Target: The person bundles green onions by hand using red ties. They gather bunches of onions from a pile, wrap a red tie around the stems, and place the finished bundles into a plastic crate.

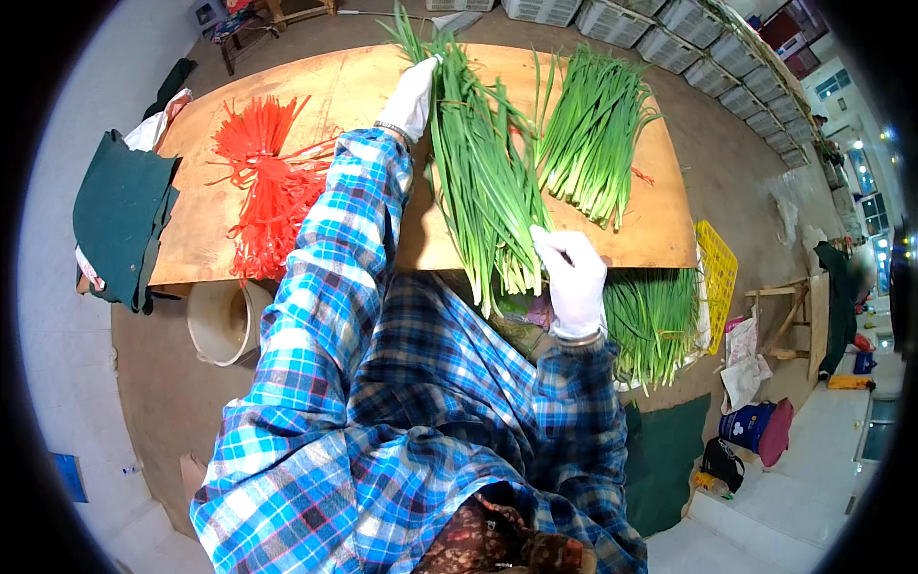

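A long bunch of green chives (483, 182) lies lengthwise down the middle of a brown wooden board (201, 220). My left hand (413, 96), in a white glove, reaches far out and grips the bunch near its leafy top. My right hand (572, 277), also white-gloved, is closed around the pale root ends at the board's near edge. Both arms wear a blue plaid shirt. A second, loose pile of chives (593, 134) lies to the right on the board.
A heap of red plastic ties (268, 182) lies on the board's left part. A yellow crate (717, 277) with more chives (655, 325) stands at the right, a white bucket (220, 320) under the board's left edge, dark cloth (120, 220) at far left, white crates (688, 29) behind.
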Available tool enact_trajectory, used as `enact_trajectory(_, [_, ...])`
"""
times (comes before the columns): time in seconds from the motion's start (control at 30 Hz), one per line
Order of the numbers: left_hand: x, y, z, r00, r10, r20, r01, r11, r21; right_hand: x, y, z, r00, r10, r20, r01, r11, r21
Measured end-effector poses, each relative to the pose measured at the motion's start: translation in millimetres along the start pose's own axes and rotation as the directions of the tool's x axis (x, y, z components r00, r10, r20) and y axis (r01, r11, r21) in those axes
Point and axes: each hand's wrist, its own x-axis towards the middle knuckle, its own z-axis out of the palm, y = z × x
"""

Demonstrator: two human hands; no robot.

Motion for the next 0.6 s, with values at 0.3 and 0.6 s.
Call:
enact_trajectory(0.3, [11, 37, -42, 0.96, 0.277, -0.029, -0.092, 0.415, 0.905, 0, -1, 9, 0.999, 0.041, -0.005, -0.041, 0.999, -0.019])
enact_trajectory(0.6, [-148, 92, -23, 0.77, 0.635, 0.063, -0.135, 0.065, 0.989, 11, -19, 17, 0.968, 0.25, 0.016, -0.248, 0.947, 0.205])
